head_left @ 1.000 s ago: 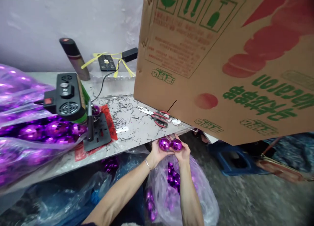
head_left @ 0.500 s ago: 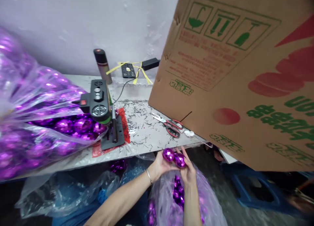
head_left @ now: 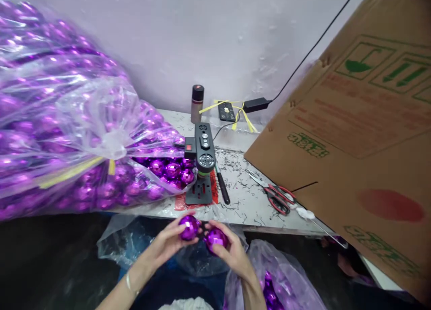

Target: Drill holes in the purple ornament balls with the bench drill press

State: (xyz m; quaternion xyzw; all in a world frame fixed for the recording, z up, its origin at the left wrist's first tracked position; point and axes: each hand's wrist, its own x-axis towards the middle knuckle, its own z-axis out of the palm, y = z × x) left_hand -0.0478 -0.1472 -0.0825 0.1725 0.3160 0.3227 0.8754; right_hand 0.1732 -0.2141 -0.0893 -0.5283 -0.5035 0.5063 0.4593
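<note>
Balls, 2x, purple, faceted: L hand (head_left: 165, 242) closed round L ball (head_left: 189, 228), R hand (head_left: 235, 252) closed round R ball (head_left: 216, 241), thumb across near face. Balls close tog., just this side of table (head_left: 244, 213) edge.

Technique (my judgmt): light fingertip hold prob. best, shells look slick + dentable; wrists level, inner ends aligned, fingers off the facing sides so both stay visible.

Outward: base plate (head_left: 198, 197) of bench machine (head_left: 204, 149) just beyond grip; its black lever (head_left: 223, 189) beyond R ball, could snag knuckles if lifted fwd. Scissors (head_left: 279, 198) farther R, on table, by carton (head_left: 336, 175); carton limits R-side swing. Tied bag (head_left: 101, 180) of balls bulges L, lower bag (head_left: 286, 274) near-R. Table edge is main bump risk; most slack seems toward body, w/ loose clear plastic (head_left: 126, 238) near-L.
</note>
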